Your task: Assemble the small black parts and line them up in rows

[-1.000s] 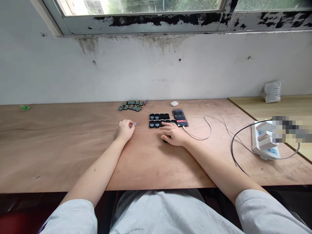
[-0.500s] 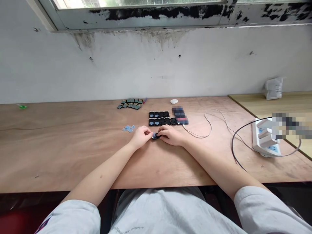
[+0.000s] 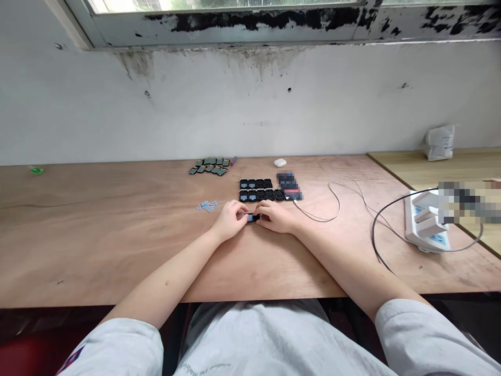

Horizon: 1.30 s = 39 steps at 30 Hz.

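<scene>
Between my two hands, low over the table, is a small black plastic housing with a light blue pad lying on its left part. My left hand closes its fingertips on the housing's left end, at the pad. From the other side, my right hand pinches the right end. Just beyond my hands sit two rows of similar black housings, some with blue pads in them. Loose light blue pads lie in a small heap left of my left hand.
Several green-grey square boards lie at the back, beside a small purple tool. A white case and a blurred phone with a white cable are right of centre. A power strip stands far right.
The blue pad, held up at my left fingertips before, now lies flat on the black housing. My left fingers have come down onto it; the right hand has hardly moved.
</scene>
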### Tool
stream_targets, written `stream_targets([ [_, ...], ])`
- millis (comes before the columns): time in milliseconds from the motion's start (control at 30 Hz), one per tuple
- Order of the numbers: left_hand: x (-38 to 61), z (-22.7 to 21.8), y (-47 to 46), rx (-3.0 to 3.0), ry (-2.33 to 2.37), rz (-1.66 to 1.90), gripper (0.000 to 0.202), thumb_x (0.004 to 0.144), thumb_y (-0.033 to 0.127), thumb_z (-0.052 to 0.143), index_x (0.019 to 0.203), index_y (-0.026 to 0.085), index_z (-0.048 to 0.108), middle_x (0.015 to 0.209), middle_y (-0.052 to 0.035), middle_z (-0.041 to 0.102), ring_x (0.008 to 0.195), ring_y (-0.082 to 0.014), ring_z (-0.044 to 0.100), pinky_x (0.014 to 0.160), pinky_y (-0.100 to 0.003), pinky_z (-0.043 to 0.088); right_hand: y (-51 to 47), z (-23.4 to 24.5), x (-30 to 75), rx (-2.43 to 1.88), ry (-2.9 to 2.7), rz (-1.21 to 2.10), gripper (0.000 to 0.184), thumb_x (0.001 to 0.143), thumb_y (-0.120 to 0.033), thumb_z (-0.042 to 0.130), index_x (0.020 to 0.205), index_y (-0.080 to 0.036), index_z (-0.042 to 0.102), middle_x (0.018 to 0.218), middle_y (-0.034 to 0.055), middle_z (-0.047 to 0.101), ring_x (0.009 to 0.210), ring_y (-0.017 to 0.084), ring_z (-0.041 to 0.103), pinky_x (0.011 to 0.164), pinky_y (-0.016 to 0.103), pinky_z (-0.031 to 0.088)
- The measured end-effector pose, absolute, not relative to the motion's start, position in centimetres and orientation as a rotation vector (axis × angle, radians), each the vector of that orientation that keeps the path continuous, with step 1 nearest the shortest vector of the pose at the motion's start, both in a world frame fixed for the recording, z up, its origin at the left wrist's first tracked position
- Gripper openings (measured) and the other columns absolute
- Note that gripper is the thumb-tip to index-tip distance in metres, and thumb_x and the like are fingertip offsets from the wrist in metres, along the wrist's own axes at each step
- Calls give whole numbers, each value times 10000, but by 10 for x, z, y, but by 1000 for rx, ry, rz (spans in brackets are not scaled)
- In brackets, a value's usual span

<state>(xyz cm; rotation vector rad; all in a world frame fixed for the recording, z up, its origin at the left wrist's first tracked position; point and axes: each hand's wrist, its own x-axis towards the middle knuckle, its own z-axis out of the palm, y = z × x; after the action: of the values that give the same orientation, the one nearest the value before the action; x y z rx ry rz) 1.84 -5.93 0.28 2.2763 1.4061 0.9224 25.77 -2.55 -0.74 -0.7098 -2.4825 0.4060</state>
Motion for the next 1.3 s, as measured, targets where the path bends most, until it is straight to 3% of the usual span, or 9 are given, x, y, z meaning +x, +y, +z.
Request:
stream_targets([
  [133,7,8,-62,2524,1152,746,218,927,350,633,1083,266,759,1175,-89,646,1165,-277,570,1072,-463,468,-27,-4,257,-728,-2489,416,265,905,-184,708,1169,-205,689,1127,96,664,1065,256,620,950,408,514],
  [467,2,12,-57,2745,1060,550,278,965,310,588,1184,304,759,1278,-84,673,1214,-289,574,1060,-481,456,-30,3,255,-745,-2492,416,268,904,-175,709,1170,-193,686,1089,95,669,1035,251,624,921,393,509],
  [667,-1,10,-56,2661,1029,599,328,991,219,499,1193,293,746,1224,-88,686,1170,-261,595,1044,-452,475,-30,2,255,-745,-2491,412,280,897,-186,724,1174,-201,689,1098,97,667,1037,255,624,913,395,514],
  [833,-1,10,-53,2632,1031,602,290,969,249,542,1149,294,764,1206,-87,682,1154,-266,595,1042,-450,477,-29,2,255,-741,-2501,410,273,898,-177,719,1169,-197,690,1084,91,670,1029,253,624,909,392,514],
  [1033,0,9,-55,2655,1072,580,341,981,261,529,1256,295,727,1239,-94,675,1181,-274,583,1057,-471,467,-29,1,256,-736,-2490,420,291,899,-163,705,1186,-202,686,1103,92,671,1041,250,624,925,394,516],
  [1300,6,12,-59,2783,1064,500,313,1003,368,546,1246,292,727,1284,-106,657,1209,-297,572,1024,-478,467,-28,-2,254,-794,-2471,415,361,886,-185,710,1242,-174,654,1138,127,676,1066,278,628,930,434,532],
])
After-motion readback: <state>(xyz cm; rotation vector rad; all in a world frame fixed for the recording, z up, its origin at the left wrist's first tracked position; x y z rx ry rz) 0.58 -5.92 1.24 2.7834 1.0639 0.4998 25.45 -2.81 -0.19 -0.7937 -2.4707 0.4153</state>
